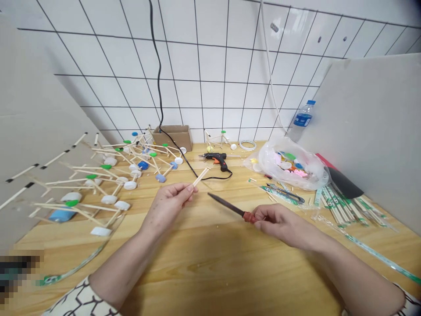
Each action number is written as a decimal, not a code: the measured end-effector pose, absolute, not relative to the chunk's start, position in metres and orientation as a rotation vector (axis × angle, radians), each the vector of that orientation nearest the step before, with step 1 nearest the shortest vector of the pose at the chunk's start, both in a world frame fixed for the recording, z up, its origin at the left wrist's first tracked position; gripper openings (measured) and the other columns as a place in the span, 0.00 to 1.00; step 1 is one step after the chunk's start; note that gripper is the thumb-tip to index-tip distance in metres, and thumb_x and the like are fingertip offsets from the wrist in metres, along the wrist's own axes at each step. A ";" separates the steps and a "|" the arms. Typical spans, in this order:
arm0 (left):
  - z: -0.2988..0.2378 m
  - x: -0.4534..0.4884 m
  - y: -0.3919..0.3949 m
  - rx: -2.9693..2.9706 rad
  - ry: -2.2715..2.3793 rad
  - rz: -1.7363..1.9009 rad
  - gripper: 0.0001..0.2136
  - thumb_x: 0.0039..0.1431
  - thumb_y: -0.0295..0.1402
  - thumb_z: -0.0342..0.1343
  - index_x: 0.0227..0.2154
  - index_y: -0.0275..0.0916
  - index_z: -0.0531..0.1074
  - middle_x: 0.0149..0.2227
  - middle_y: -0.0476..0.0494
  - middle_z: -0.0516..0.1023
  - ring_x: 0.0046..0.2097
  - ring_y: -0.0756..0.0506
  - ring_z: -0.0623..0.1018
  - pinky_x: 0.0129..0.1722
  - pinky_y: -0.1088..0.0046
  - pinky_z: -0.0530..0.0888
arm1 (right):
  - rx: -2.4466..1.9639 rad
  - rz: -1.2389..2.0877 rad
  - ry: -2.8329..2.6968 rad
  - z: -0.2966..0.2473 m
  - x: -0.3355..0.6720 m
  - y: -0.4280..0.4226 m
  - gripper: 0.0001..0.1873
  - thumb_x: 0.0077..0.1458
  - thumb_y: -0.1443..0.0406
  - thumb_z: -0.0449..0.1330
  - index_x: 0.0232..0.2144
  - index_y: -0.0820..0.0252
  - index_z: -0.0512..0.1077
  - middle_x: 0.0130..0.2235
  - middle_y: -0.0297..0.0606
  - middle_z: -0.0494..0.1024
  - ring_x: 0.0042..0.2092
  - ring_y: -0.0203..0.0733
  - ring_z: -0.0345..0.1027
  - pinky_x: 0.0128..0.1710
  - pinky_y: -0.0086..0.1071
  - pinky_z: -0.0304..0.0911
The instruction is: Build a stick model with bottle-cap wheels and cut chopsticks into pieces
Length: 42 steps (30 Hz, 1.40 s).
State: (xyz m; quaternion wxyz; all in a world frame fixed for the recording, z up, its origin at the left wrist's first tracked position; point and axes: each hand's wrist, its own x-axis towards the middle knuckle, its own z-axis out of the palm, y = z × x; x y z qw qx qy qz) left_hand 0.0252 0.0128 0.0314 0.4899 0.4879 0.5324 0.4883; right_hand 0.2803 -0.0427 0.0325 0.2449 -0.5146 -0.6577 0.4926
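My left hand (174, 199) pinches a short pair of pale wooden sticks (201, 176) that point up and to the right. In my right hand (279, 221) is a file (226, 204) with a dark, tapered blade and a red handle (249, 217). Its tip points left, a little below the sticks and apart from them. Beyond my hands a black glue gun (217, 158) with an orange trigger lies on the wooden table (197, 272).
Several stick models (108, 175) with bottle-cap wheels fill the left side. A cardboard box (174, 137) stands at the back. On the right are a bag of bottle caps (286, 164), snips (286, 193), wrapped chopsticks (338, 206) and a water bottle (301, 120). A black cord (159, 79) hangs down to the glue gun.
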 end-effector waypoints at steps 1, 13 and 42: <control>0.033 0.026 0.013 1.172 1.286 1.191 0.10 0.39 0.37 0.60 0.22 0.34 0.75 0.16 0.53 0.66 0.21 0.54 0.62 0.21 0.79 0.56 | -1.372 1.451 -1.663 0.031 0.280 -0.042 0.11 0.46 0.59 0.59 0.22 0.61 0.67 0.26 0.35 0.72 0.26 0.35 0.63 0.23 0.28 0.56; 0.050 0.037 0.013 1.193 1.238 1.224 0.11 0.39 0.39 0.59 0.21 0.34 0.74 0.16 0.53 0.66 0.20 0.54 0.60 0.20 0.78 0.54 | -0.773 2.034 -0.888 0.025 0.267 -0.044 0.15 0.35 0.74 0.59 0.31 0.64 0.71 0.32 0.40 0.73 0.35 0.39 0.66 0.34 0.32 0.62; 0.052 0.070 0.014 1.318 1.176 1.091 0.14 0.45 0.41 0.53 0.23 0.34 0.72 0.17 0.53 0.62 0.21 0.53 0.58 0.21 0.78 0.53 | -1.038 1.727 -1.255 0.039 0.273 -0.047 0.11 0.34 0.70 0.57 0.27 0.60 0.70 0.43 0.42 0.71 0.44 0.47 0.61 0.33 0.32 0.59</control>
